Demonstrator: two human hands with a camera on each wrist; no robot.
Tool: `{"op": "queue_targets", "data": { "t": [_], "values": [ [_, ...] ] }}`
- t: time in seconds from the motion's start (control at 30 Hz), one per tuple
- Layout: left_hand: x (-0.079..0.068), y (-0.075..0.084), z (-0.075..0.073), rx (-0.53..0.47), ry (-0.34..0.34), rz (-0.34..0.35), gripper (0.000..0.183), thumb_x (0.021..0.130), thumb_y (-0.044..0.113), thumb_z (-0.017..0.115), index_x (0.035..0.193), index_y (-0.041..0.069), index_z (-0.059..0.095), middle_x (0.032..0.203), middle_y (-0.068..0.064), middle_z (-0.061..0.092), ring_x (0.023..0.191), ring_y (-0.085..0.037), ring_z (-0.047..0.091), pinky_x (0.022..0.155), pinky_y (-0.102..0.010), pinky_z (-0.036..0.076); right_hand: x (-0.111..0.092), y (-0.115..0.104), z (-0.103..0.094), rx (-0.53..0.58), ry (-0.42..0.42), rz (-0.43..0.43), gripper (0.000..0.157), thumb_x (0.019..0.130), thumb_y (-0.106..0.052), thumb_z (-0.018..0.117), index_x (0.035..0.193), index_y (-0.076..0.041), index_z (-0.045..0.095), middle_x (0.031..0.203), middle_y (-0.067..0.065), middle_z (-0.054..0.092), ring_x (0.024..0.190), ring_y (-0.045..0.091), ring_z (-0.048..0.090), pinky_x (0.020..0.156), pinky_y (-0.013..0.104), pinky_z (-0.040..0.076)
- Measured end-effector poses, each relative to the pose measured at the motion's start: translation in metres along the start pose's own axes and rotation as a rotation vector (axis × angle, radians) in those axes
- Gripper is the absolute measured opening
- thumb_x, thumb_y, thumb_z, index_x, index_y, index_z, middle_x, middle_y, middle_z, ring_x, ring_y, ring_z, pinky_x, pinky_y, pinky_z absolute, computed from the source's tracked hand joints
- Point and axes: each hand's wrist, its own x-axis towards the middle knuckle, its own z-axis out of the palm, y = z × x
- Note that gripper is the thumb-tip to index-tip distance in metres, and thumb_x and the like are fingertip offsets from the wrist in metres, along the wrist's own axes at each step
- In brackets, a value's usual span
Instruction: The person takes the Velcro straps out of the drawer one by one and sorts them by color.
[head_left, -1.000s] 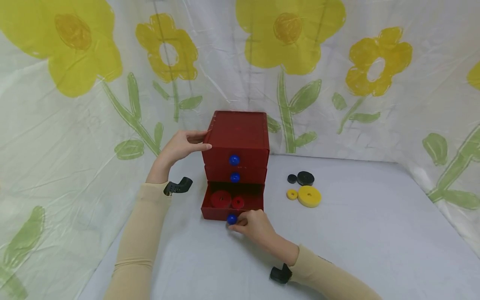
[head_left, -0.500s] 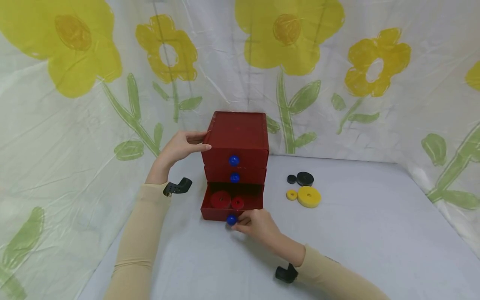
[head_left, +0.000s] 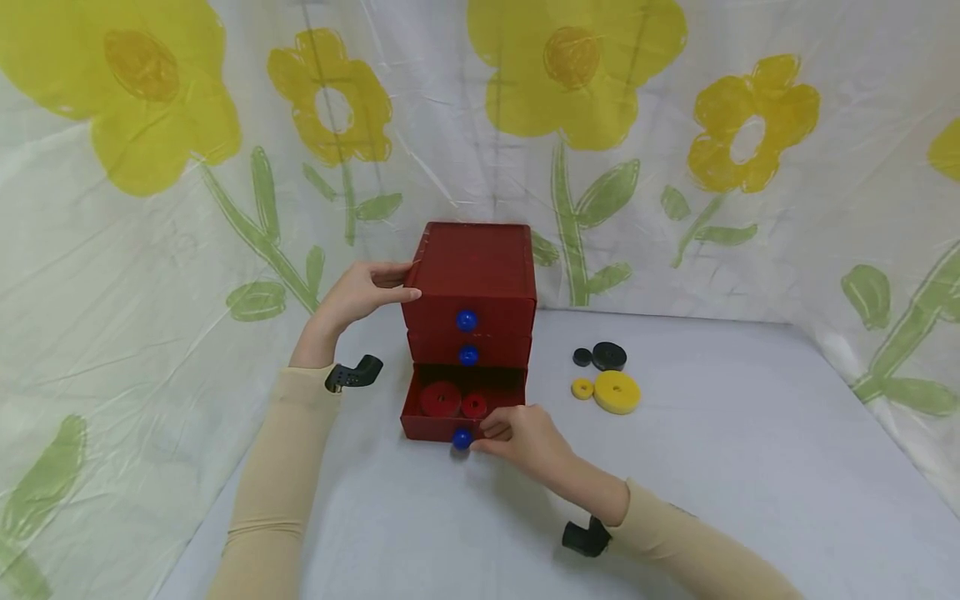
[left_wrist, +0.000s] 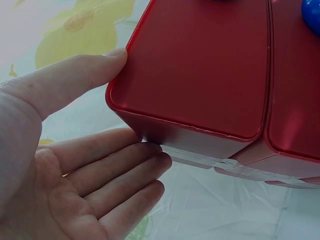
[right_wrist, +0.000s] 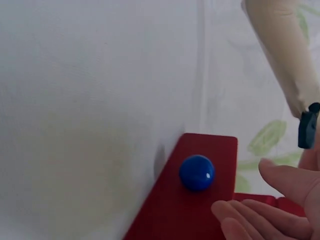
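Observation:
A red cabinet [head_left: 474,260] with several stacked drawers stands at the middle of the table, a blue knob on each drawer. Its bottom drawer [head_left: 431,429] is pulled out and holds a large red disc [head_left: 440,399] and a small red ring [head_left: 474,406]. My left hand [head_left: 358,293] rests on the cabinet's upper left side; in the left wrist view its fingers [left_wrist: 120,172] are straight and its thumb touches the front edge. My right hand [head_left: 532,442] is just right of the bottom blue knob [head_left: 462,439], and the right wrist view shows a gap between them.
Right of the cabinet lie a large black disc [head_left: 609,356], a small black disc [head_left: 582,357], a large yellow disc [head_left: 617,392] and a small yellow ring [head_left: 582,388]. Behind everything hangs a white sheet [head_left: 450,100] with painted flowers.
My right hand has come off the bottom drawer's blue knob and moved a little to the right, its fingers loosening. The left hand and the drawer stay in place.

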Motion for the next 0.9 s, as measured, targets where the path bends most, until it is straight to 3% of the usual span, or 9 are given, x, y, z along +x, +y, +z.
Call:
{"op": "queue_targets", "data": {
  "t": [0.2, 0.6, 0.9],
  "values": [
    [0.000, 0.001, -0.001, -0.007, 0.000, 0.005, 0.064, 0.087, 0.028, 0.070, 0.141, 0.006, 0.045, 0.139, -0.017, 0.050, 0.130, -0.031, 0.047, 0.108, -0.057, 0.031, 0.003, -0.004, -0.013, 0.054, -0.024, 0.019, 0.027, 0.080, -0.031, 0.076, 0.096, -0.009, 0.073, 0.086, -0.002, 0.073, 0.075, 0.006, 0.067, 0.066, 0.016, 0.054],
    [0.001, -0.002, 0.000, 0.018, 0.002, -0.002, 0.064, 0.087, 0.030, 0.069, 0.141, 0.007, 0.045, 0.140, -0.017, 0.050, 0.131, -0.031, 0.046, 0.107, -0.057, 0.031, 0.022, -0.005, -0.035, 0.058, -0.007, 0.082, 0.022, 0.080, -0.028, 0.077, 0.095, -0.012, 0.073, 0.085, -0.002, 0.072, 0.076, 0.008, 0.067, 0.067, 0.020, 0.055],
    [0.021, -0.031, -0.001, -0.007, 0.018, -0.002, 0.065, 0.083, 0.037, 0.072, 0.140, 0.015, 0.049, 0.139, -0.010, 0.053, 0.129, -0.025, 0.049, 0.108, -0.054, 0.033, 0.043, -0.001, -0.045, 0.076, 0.027, 0.097, 0.020, 0.080, -0.026, 0.077, 0.094, -0.012, 0.073, 0.085, 0.000, 0.073, 0.075, 0.011, 0.068, 0.068, 0.024, 0.056]
  ]
}}
